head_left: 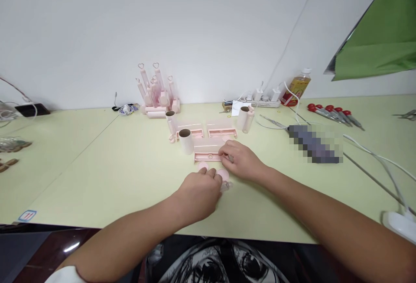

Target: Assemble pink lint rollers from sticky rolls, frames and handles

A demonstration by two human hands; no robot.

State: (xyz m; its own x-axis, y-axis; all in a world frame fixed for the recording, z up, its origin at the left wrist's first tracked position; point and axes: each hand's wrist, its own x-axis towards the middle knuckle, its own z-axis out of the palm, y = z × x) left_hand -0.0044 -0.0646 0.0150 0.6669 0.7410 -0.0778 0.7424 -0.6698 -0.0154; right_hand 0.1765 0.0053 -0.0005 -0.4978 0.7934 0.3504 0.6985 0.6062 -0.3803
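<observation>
My left hand (199, 192) rests knuckles-up on the pale green table (97, 166), fingers curled over small round pink plastic pieces (223, 174) and a clear part at its fingertips. My right hand (242, 159) lies just beyond it, fingers pinched at the right end of a flat pink tray part (206, 156). A short white roll tube (186, 141) stands upright just left of that tray. Two more pink tray parts (222, 132) lie behind it.
A pink assembled stand with heart-topped posts (156, 90) sits at the back. A power strip (260, 99), an oil bottle (297, 86), red-handled screwdrivers (331, 113), white cables (373, 153) and a blurred patch lie to the right. A green sheet (380, 36) hangs top right.
</observation>
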